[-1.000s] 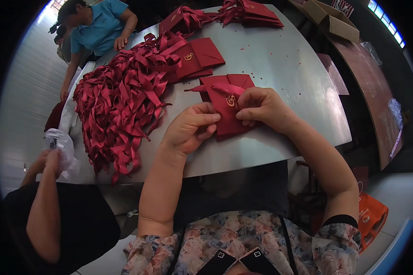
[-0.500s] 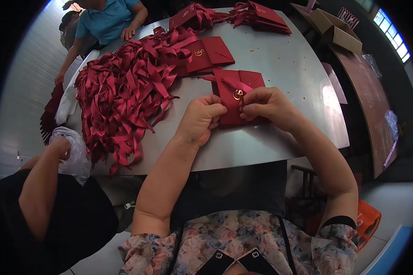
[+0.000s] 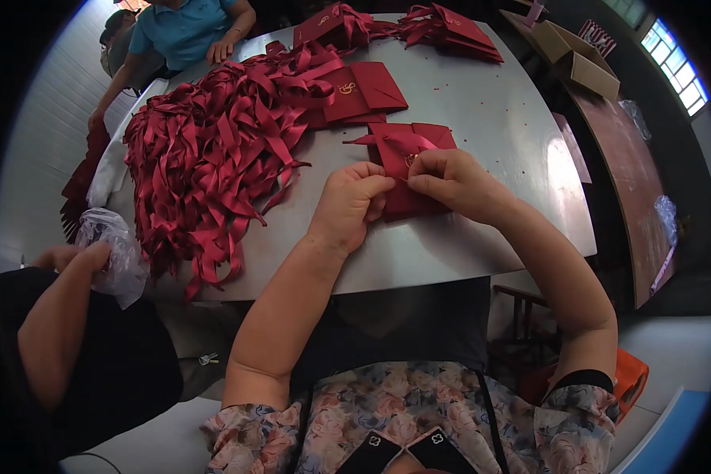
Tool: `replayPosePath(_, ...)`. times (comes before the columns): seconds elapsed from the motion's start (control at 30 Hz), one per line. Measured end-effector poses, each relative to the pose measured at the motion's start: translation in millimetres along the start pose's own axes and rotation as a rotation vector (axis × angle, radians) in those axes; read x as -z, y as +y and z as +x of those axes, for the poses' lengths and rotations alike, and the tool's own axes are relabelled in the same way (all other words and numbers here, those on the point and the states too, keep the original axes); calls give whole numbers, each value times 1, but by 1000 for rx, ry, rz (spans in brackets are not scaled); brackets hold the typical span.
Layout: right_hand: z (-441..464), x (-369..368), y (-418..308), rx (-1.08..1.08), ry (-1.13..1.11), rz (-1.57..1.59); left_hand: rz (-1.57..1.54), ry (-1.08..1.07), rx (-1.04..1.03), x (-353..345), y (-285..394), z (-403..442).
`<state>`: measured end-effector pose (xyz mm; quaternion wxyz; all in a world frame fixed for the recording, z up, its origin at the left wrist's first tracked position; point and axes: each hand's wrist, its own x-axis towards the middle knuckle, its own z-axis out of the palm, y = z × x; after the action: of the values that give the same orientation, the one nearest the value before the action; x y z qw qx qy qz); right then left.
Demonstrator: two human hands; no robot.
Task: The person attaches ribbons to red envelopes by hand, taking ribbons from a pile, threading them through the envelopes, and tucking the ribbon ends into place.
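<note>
A red paper bag [image 3: 407,204] with a gold emblem lies flat on the metal table [image 3: 466,245], a red ribbon [image 3: 403,142] across its upper part. Over its left edge, my left hand [image 3: 354,197] is closed, thumb pressed to the curled fingers. My right hand [image 3: 450,182] pinches above the emblem, thumb and forefinger together. What either pinch holds is too small to make out. The fingertips of both hands are close together but apart. Left of them spreads a big heap of red ribbons [image 3: 213,158], with more red bags [image 3: 375,91] behind.
More red bags with ribbons [image 3: 458,31] lie at the table's far edge. A person in a blue shirt [image 3: 186,35] is at the far left. Nearer, another person's hand [image 3: 95,257] holds a clear plastic bag [image 3: 118,253]. An open cardboard box [image 3: 577,59] stands right.
The view has shifted, moving the table items rightward. My hands stay over the bag, and my left fingers have closed further. The neighbour's hands and plastic bag have moved a little.
</note>
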<state>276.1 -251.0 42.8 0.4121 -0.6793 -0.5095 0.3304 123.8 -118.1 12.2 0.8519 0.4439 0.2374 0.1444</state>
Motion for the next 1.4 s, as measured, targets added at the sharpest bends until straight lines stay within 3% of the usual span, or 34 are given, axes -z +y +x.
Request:
replayPosePath(0.33, 9, 9, -37, -60, -56, -356, 153, 5, -79, -2, 2, -5)
replayPosePath(0.5, 25, 16, -41, -51, -249, -476, 175, -10, -95, -2, -1, -3)
replayPosePath(0.6, 35, 12, -41, -22, -275, -651, 314, 53, -179, -4, -6, -1)
replayPosePath(0.67, 41, 3, -40, -29, -279, -738, 650, 136, -377, -4, -9, 1)
replayPosePath(0.8, 50, -6, -44, -52, -275, -863, 613, 129, -371, -1, -8, -1)
replayPosePath(0.87, 53, -9, -45, -60, -224, -859, 158, 44, -125, 3, 0, -4)
replayPosePath(0.93, 53, -8, -49, -67, -176, -854, 79, 69, -116, 3, 3, -3)
replayPosePath(1.0, 49, 3, -53, -138, -114, -604, 0, 94, -108, 3, 4, -3)
replayPosePath(1.03, 49, 7, -48, -135, -113, -608, 128, 74, -103, 3, 3, -4)
replayPosePath(1.1, 49, 10, -34, -237, -94, -329, 254, 53, -101, 3, 1, -3)
replayPosePath(1.17, 46, 9, -23, -206, -107, -320, 499, -28, -92, 2, 0, -1)
replayPosePath(1.3, 34, 7, -27, -213, -102, -340, 710, -34, -110, 2, -3, -4)
replayPosePath(1.37, 24, 10, -25, -105, -43, -319, 1001, -64, -396, 5, -6, -1)
replayPosePath(1.4, 20, 14, -25, -2, 12, -297, 1004, -70, -401, 5, -6, 0)
